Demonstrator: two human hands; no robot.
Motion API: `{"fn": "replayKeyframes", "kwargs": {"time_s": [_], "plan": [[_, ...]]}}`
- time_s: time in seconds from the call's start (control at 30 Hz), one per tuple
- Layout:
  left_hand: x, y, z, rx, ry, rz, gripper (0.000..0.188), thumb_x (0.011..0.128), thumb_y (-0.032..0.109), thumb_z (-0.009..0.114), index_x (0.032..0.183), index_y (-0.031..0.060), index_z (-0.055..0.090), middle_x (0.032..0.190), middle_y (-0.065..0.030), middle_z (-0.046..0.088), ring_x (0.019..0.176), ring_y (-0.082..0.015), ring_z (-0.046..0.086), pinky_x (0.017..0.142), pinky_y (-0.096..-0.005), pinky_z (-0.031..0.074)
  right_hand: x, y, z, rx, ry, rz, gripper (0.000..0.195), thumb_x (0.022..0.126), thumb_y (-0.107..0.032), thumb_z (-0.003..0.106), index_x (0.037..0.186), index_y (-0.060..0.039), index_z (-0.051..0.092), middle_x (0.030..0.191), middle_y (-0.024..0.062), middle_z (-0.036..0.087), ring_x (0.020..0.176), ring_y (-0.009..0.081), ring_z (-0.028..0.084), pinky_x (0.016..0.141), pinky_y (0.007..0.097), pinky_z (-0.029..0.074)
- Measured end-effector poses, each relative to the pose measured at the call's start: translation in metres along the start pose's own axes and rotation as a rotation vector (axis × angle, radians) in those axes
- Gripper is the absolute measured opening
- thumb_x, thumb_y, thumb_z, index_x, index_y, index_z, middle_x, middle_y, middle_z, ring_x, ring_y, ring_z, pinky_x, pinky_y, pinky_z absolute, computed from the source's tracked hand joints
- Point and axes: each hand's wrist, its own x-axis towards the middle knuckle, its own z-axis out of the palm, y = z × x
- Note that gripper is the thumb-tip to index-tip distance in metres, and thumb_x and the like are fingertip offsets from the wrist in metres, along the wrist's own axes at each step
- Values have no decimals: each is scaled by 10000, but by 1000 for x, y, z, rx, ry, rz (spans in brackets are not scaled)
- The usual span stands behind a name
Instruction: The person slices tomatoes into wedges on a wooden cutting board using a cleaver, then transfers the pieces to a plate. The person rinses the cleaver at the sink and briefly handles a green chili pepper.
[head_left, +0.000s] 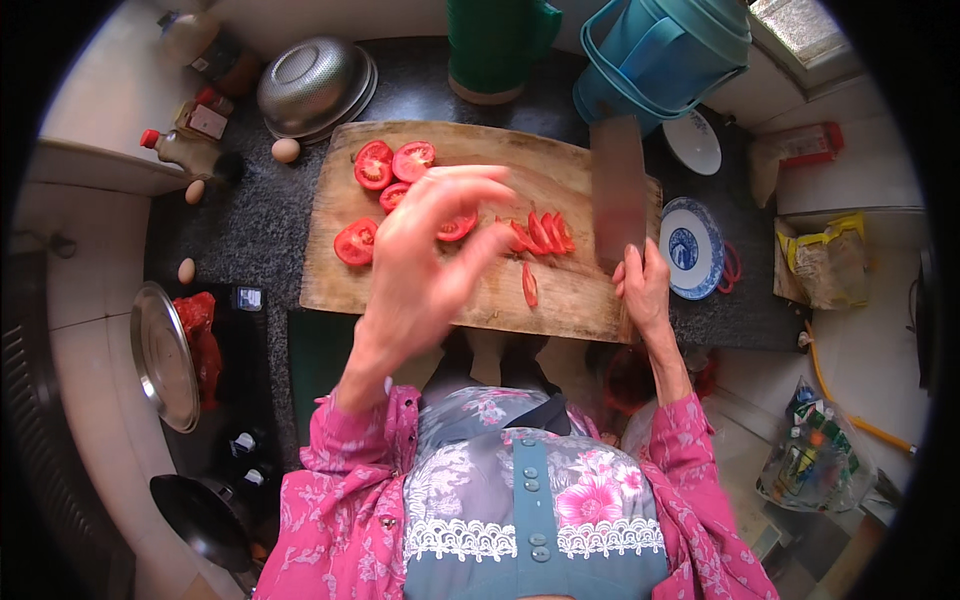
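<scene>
My right hand (643, 291) grips the handle of a cleaver (619, 191), whose broad blade is over the right end of a wooden cutting board (457, 319). Raised above the board's middle, my left hand (427, 262) holds nothing, with the thumb and fingers apart; it is slightly blurred. Cut tomato pieces (373, 165) lie cut side up at the board's left, some partly hidden behind my left hand. A row of thin tomato wedges (551, 231) sits between my two hands. One loose wedge (529, 285) rests nearer the board's front edge.
Right of the board are a blue-and-white plate (691, 262) and a white bowl (694, 144). A blue bucket (660, 60) and a green thermos (491, 49) stand behind. Metal colanders (315, 86) and an egg (286, 150) sit back left. A pot lid (161, 356) leans at left.
</scene>
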Motion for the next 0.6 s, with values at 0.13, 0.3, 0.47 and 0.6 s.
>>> {"fn": "replayKeyframes", "kwargs": {"time_s": [0.13, 0.3, 0.47, 0.6], "plan": [[-18, -106, 4, 551, -62, -139, 411, 737, 98, 677, 1105, -16, 535, 1117, -187, 544, 1054, -348, 509, 913, -391, 417, -36, -36, -8, 160, -259, 90, 183, 950, -169, 418, 877, -18, 492, 587, 21, 522, 426, 62, 451, 412, 212, 368], [-19, -130, 21, 664, -62, 28, 499, 708, 127, 697, 1131, -45, 498, 1141, -219, 504, 1074, -383, 460, 900, -418, 409, -74, -31, -5, 94, -542, 157, 153, 939, -163, 455, 944, -20, 509, 601, 9, 533, 450, 67, 462, 435, 217, 389], [-29, -112, 50, 456, -135, 63, 779, 635, 240, 780, 1275, 0, 405, 1283, -258, 390, 1185, -419, 378, 993, -465, 347, -86, -3, 3, 325, -317, 180, 169, 958, -168, 433, 907, -24, 505, 602, 28, 524, 449, 66, 474, 429, 197, 394], [-63, -115, 83, 489, -321, 28, 1175, 449, 355, 870, 1421, 132, 250, 1450, -265, 128, 1294, -517, 173, 1052, -553, 231, -76, 14, -4, 455, -129, 246, 172, 959, -170, 421, 923, -28, 511, 603, 36, 528, 444, 69, 484, 394, 190, 395]]}}
